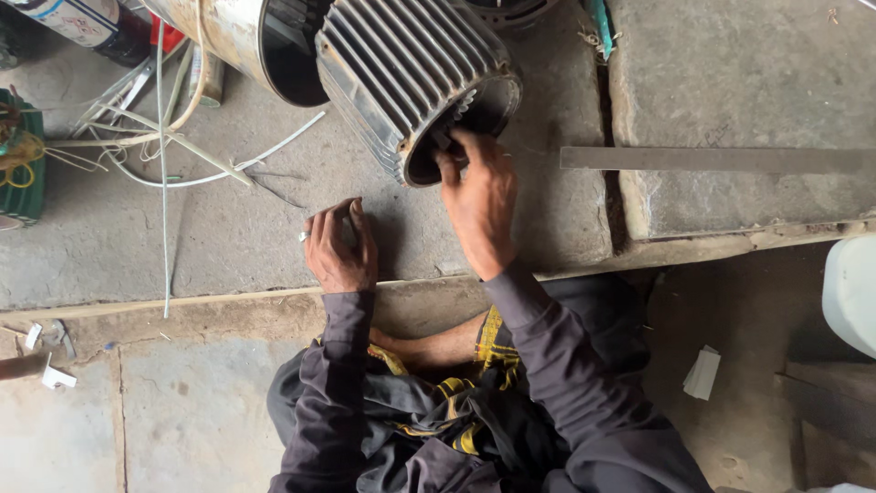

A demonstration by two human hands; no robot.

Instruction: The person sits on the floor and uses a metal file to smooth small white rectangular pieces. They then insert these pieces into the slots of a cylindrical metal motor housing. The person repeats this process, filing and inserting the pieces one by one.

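Observation:
A ribbed grey motor housing lies on its side on the concrete floor, its open end facing me. My right hand reaches into that opening, its fingertips on something at the inner rim. On the floor just left of the housing, my left hand is curled around small pale strips. A ring shows on one of its fingers.
A shiny metal cylinder lies left of the housing. Loose white strips and wires are scattered at the upper left beside a green coil. A flat metal bar rests on a raised stone slab at right.

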